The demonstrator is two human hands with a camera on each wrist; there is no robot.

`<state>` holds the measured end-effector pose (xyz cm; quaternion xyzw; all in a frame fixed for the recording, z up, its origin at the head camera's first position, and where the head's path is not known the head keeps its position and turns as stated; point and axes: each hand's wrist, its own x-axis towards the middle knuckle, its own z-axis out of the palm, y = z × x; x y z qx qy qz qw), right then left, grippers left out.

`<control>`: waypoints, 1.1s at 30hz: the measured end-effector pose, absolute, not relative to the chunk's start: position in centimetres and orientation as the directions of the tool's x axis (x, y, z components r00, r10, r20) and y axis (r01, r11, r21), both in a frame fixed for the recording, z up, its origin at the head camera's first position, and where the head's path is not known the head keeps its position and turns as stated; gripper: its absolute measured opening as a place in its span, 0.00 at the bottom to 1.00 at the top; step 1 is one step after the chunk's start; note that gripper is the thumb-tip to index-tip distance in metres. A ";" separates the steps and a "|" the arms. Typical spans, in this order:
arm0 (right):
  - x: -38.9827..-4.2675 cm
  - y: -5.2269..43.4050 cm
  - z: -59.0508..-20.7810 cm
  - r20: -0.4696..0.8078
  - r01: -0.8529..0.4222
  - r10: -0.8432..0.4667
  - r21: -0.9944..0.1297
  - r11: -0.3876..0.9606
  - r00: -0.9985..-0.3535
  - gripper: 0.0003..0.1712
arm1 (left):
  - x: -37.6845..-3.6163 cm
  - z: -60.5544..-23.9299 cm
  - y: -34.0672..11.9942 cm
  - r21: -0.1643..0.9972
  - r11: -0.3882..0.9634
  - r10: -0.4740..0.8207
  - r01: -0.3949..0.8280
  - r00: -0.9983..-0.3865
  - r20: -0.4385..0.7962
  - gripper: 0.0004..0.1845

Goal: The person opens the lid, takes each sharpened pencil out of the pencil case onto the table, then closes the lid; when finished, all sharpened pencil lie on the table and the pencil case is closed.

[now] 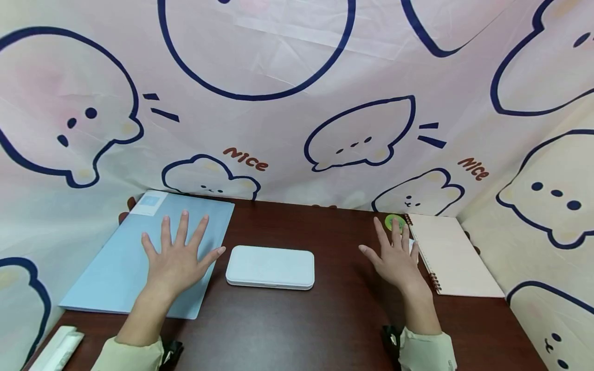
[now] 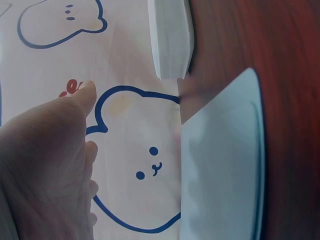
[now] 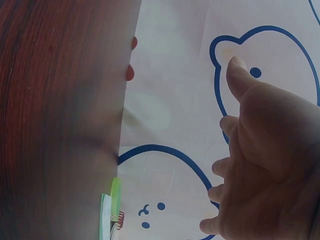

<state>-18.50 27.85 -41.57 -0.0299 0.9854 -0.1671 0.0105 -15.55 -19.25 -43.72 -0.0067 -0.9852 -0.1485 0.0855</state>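
Hovering with fingers spread, both released and grasping nothing, the left hand [image 1: 178, 260] rests flat on the blue folder [image 1: 116, 268] near the table's [image 1: 334, 319] left edge while the right hand [image 1: 394, 257] floats beside the spiral notebook [image 1: 457, 257], so reaching the white case [image 1: 270, 267] between them, mid-table, calls for 1 level, unhurried approach.

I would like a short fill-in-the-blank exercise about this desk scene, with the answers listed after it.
1. The left hand lies with fingers spread on the blue ____.
2. The white case lies ____ the two hands.
3. The notebook with the spiral binding lies beside the ____ hand.
4. The table has a dark ____ surface.

Missing words: folder; between; right; wooden
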 end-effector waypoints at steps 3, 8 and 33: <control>-18.4 27.8 -41.6 -0.017 -0.057 -0.066 -0.329 0.943 -0.998 0.50 | -15.5 -43.7 -19.3 0.294 0.955 -0.015 0.035 -0.986 0.166 0.49; -18.5 27.8 -41.6 -0.018 -0.057 -0.066 -0.333 0.941 -0.998 0.50 | -15.6 -43.5 -19.4 0.296 0.955 -0.021 0.027 -0.988 0.155 0.49; -19.8 22.8 -42.1 0.090 -0.400 -0.404 -0.443 0.802 -0.910 0.51 | -15.9 -42.6 -17.2 0.385 0.912 0.130 0.143 -0.990 0.060 0.58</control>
